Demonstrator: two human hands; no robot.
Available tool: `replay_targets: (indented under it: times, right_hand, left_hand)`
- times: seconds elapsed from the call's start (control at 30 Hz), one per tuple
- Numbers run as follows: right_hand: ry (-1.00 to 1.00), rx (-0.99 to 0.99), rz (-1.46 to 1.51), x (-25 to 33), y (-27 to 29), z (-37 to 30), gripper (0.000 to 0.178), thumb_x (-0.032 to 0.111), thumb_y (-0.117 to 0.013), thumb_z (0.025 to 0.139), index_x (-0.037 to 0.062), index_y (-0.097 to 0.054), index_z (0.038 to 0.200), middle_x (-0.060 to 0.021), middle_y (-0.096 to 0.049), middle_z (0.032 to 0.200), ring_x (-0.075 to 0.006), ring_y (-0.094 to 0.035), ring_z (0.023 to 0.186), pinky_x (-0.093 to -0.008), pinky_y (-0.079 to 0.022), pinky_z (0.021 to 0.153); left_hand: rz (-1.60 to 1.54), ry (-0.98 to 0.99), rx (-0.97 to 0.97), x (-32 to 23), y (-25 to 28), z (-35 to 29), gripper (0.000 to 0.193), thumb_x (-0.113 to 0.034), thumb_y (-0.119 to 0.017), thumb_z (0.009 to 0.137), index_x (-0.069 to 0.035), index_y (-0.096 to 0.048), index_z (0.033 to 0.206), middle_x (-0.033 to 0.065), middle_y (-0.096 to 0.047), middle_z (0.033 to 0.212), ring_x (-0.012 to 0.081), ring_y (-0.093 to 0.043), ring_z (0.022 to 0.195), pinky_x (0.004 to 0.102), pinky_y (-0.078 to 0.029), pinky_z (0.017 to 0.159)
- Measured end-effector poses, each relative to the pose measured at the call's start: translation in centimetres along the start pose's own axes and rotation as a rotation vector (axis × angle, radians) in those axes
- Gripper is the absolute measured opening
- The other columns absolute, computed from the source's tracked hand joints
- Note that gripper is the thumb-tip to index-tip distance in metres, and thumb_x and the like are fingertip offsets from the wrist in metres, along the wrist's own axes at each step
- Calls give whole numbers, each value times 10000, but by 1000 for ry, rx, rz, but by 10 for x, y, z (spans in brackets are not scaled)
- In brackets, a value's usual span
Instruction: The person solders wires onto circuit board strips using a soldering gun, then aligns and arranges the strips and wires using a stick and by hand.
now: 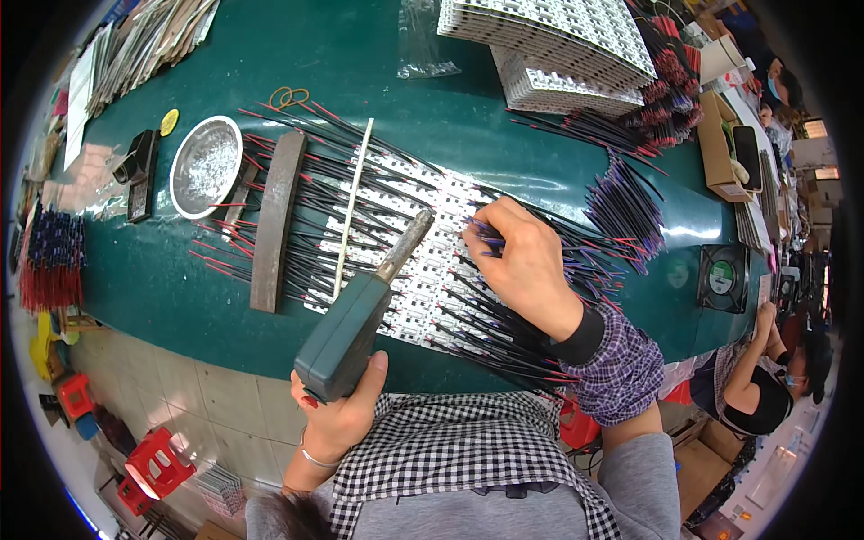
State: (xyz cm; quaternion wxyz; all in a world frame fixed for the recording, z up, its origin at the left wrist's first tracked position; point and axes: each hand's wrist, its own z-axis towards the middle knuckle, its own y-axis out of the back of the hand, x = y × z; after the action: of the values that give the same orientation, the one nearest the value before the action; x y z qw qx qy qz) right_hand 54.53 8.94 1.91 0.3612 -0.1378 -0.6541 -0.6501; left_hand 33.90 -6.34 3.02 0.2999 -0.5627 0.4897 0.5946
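Note:
My left hand [346,409] is wrapped round the handle of a dark green soldering gun [337,335]. Its metal tip points up and away, over a white panel of small circuit boards [447,211]. Beside the tip, my right hand [522,256] is closed in a pinch on a thin wire at the panel; the fingers partly hide it. Black wires with red ends [315,184] run off the panel's left side, and more dark wires [481,315] fan out to the right. A pale strip [354,207] and a heavy metal bar [279,220] lie across the left-hand wires.
Left of the bar are a round bowl [175,175] and a black stand [142,180]. Stacked white panels [558,40] stand at the back, with loose wires [625,211] at right. A small fan [723,277] is near the right edge. Another person [751,382] sits beyond it.

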Motion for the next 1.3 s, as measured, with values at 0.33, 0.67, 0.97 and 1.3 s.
replay_targets:
  times: [0.33,0.67,0.97,1.3]
  right_hand:
    - [4,-41,-94,-2,-9,1,140,110,-719,787,14,-646,858,-122,-601,846,-337,-629,786,-444,-500,692]
    - [30,-72,-100,-1,-12,1,133,89,-708,765,7,-633,838,-118,-587,837,-329,-621,781,-437,-502,681]
    - [37,-68,-129,-1,-11,1,132,85,-702,759,6,-625,832,-120,-584,839,-325,-620,794,-435,-504,686]
    - [41,-61,-129,-1,-11,2,135,83,-703,757,1,-635,840,-125,-587,841,-329,-624,800,-437,-505,688]
  left_hand:
    - [26,-164,79,1,-4,6,206,-5,-785,789,30,-704,975,64,-698,818,126,-625,643,265,-497,607]
    - [38,-113,176,-4,-5,11,206,34,-745,798,55,-687,994,111,-679,886,164,-634,713,282,-511,667]
    - [105,-113,228,-6,-6,11,166,61,-722,781,44,-681,940,112,-637,831,190,-595,656,301,-479,605]
    - [140,-162,169,-14,-4,9,179,41,-733,770,62,-683,940,103,-649,827,159,-592,650,278,-488,610]
